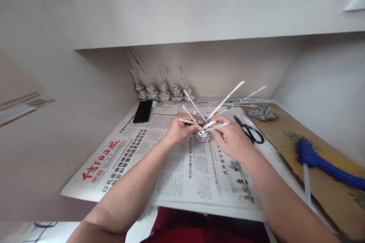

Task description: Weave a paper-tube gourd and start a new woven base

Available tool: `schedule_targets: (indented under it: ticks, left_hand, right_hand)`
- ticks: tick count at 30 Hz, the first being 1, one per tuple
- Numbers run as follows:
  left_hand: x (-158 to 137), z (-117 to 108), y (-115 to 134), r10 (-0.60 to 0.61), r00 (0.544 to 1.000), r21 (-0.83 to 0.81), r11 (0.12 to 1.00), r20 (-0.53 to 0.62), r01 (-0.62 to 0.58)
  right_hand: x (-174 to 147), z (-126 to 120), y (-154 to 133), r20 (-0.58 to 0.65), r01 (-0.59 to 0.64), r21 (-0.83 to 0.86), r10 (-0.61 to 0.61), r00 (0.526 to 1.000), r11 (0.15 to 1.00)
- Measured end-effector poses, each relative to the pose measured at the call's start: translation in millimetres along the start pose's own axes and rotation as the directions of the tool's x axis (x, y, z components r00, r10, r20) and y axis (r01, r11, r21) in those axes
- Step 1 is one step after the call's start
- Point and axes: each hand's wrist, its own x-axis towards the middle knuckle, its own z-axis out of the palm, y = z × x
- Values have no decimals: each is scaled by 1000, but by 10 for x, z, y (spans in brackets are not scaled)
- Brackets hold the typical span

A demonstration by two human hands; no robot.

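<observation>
Woven piece (202, 136) (inside hidden) sits between left fingers (195, 128) and right fingers (222, 124).

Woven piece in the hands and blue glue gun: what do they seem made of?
Woven piece: probably rolled newspaper, matte; its pale surface shows dark, print-like flecks.
Blue glue gun: likely moulded plastic, fairly smooth, judging by its even colour and rounded body.

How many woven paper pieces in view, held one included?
6: one piece between the left hand and right hand; five in a row near the back wall, left to right: first, second, third, fourth, fifth. More could be hidden behind these.
</observation>
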Motion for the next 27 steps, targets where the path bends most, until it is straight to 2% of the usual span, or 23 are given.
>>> schedule_targets:
  ticks: [6,10,13,18,22,27]
  left_hand:
    - [-18,45,31,16,1000,29,999,-21,-16]
    - [-20,48,37,12,1000,38,999,-27,-11]
    - [-24,51,50,15,999,37,999,-30,-13]
    - [-38,76,49,14,1000,-4,1000,-12,-14]
    - [-41,95,49,30,999,-25,999,-13,-30]
    - [-51,113,97,65,996,-8,998,56,-64]
  right_hand:
    - [-30,114,-28,-212,-129,-48,116,970,990]
    - [-23,131,-81,-236,-150,-41,136,962,988]
    - [-17,110,-98,-176,-124,-78,109,978,989]
    - [-21,4,-111,-7,-93,-79,93,996,993]
    - [-38,-96,-152,77,-99,-97,107,991,990]
    - [-89,-115,-189,248,-73,-235,132,960,969]
